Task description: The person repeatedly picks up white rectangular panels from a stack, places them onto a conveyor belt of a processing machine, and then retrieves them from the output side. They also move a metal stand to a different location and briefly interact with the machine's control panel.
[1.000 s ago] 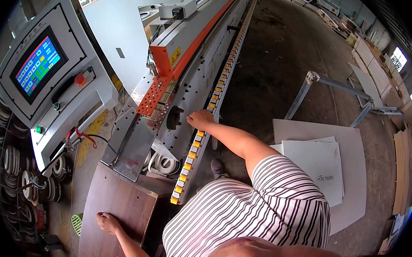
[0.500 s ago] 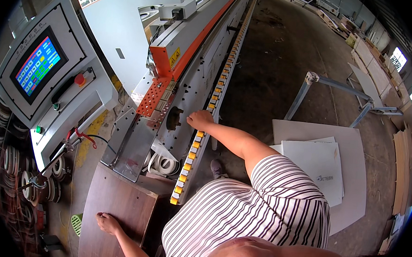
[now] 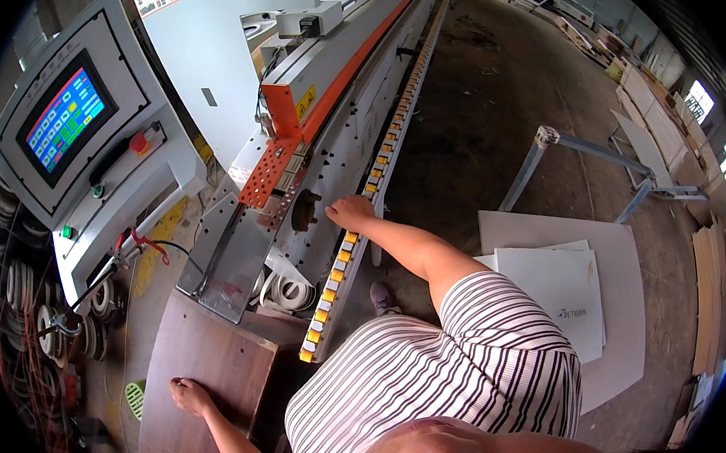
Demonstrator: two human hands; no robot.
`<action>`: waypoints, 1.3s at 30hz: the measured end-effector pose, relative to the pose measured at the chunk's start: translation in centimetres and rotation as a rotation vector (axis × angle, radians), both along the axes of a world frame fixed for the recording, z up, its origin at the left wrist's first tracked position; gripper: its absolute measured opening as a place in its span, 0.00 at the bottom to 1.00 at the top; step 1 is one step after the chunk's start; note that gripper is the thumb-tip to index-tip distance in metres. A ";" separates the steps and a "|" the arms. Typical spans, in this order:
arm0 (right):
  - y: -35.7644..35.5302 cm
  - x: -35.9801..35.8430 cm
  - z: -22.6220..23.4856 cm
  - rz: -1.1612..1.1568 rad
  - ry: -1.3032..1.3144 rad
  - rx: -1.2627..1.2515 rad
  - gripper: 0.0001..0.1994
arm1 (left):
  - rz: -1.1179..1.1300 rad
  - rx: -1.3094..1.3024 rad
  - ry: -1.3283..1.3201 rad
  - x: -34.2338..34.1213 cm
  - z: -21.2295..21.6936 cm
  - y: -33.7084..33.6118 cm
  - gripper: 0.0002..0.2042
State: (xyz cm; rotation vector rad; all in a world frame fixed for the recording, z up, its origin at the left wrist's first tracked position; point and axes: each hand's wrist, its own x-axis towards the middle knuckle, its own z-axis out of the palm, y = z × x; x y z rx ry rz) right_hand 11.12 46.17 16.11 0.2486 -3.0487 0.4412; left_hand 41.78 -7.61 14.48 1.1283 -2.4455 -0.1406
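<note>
My right hand [image 3: 350,211] rests with curled fingers on the conveyor track [image 3: 363,195] of a long edge-banding machine [image 3: 331,81], beside its row of yellow and white pads. It holds nothing that I can see. My left hand [image 3: 189,394] lies flat, fingers spread, on a brown wooden panel [image 3: 206,359] at the machine's infeed end. An orange perforated guard [image 3: 267,173] and a grey metal plate [image 3: 226,259] sit between the two hands.
A grey control box [image 3: 91,140] with a coloured touch screen and a red stop button stands at left. Coils of edge tape [image 3: 287,290] lie under the infeed. White boards [image 3: 569,291] are stacked on the floor at right, beyond them a metal frame stand [image 3: 587,158].
</note>
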 end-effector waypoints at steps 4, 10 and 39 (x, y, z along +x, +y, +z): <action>0.2 0.0 -0.6 -0.003 0.016 -0.026 0.23 | 0.005 0.030 -0.014 -0.1 0.4 0.4 0.11; 0.2 0.2 0.2 -0.007 -0.005 -0.042 0.23 | 0.012 0.022 -0.033 -0.2 0.8 0.7 0.11; 0.5 0.3 -0.6 0.091 0.022 -0.087 0.20 | 0.155 -0.016 -0.306 -3.0 2.5 10.2 0.21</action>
